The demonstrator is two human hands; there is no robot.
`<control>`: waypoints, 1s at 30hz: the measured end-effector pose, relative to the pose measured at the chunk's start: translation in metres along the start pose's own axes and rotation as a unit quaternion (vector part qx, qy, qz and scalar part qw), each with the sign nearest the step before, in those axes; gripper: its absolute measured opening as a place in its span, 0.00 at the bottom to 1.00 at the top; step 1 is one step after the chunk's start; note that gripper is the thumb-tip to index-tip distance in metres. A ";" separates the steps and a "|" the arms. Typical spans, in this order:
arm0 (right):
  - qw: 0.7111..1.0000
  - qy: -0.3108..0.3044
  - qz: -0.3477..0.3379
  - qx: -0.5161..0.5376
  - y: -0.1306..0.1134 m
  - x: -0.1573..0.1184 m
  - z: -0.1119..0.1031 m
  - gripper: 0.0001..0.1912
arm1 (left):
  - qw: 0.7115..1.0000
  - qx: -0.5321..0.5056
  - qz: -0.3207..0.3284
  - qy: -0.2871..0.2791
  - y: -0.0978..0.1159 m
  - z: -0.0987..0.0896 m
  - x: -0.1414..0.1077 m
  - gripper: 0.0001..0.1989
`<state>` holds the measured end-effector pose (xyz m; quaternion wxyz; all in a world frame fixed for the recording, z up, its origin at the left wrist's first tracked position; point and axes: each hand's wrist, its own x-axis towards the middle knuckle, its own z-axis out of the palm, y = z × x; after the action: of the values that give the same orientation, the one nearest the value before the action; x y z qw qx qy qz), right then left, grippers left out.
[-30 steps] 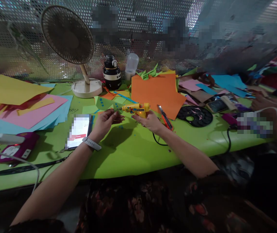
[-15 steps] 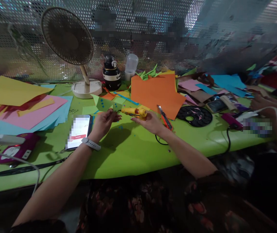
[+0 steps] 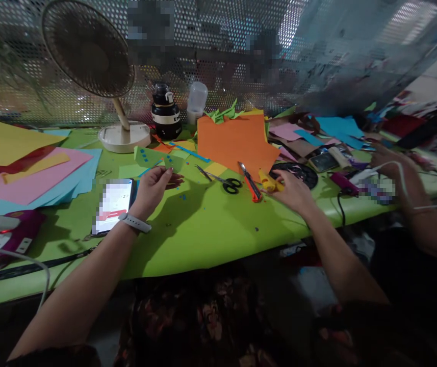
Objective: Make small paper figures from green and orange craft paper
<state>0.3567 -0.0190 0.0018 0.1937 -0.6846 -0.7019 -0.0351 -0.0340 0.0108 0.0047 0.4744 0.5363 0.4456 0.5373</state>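
Observation:
My right hand [image 3: 293, 187] is closed around a yellow hot glue gun [image 3: 268, 182], low over the table's right part, in front of a black round tray [image 3: 310, 176]. My left hand [image 3: 152, 187] hovers near the middle, thumb and fingers pinched together; anything between them is too small to make out. Just behind it stands a folded green paper [image 3: 140, 154] with small blue squares on it. Between my hands lie black-handled scissors [image 3: 232, 186] and a red utility knife [image 3: 252, 187]. Tiny blue paper bits are scattered by my left fingers.
A phone [image 3: 113, 206] lies left of my left wrist. A fan [image 3: 124, 137], a black bottle [image 3: 165, 114] and orange paper [image 3: 233, 142] stand or lie at the back. Coloured sheets [image 3: 65, 176] cover the left side. Another person's hand [image 3: 390, 160] is at the right.
My right hand has carried the glue gun rightwards, away from my left hand and down beside the utility knife. The scissors are now uncovered. The view has swung slightly right.

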 end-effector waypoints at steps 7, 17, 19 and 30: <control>0.986 -0.044 -0.096 -0.129 0.027 -0.012 0.013 0.33 | 1.000 -0.009 0.005 0.010 -0.002 -0.002 0.001 0.14; 0.977 0.072 -0.157 -0.129 0.002 -0.015 0.005 0.32 | 1.000 -0.013 0.006 0.006 -0.001 -0.002 0.000 0.14; 0.976 0.063 -0.195 -0.073 -0.028 -0.012 0.001 0.31 | 1.000 -0.013 0.009 0.007 -0.001 -0.001 0.000 0.14; 0.916 -0.174 -0.361 0.004 -0.191 0.039 0.061 0.33 | 0.995 -0.062 0.028 0.068 -0.005 -0.007 0.005 0.12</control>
<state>0.1575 0.0258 -0.0006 0.0451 -0.3793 -0.9240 0.0198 -0.0402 0.0170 0.0005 0.4600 0.4805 0.4276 0.6121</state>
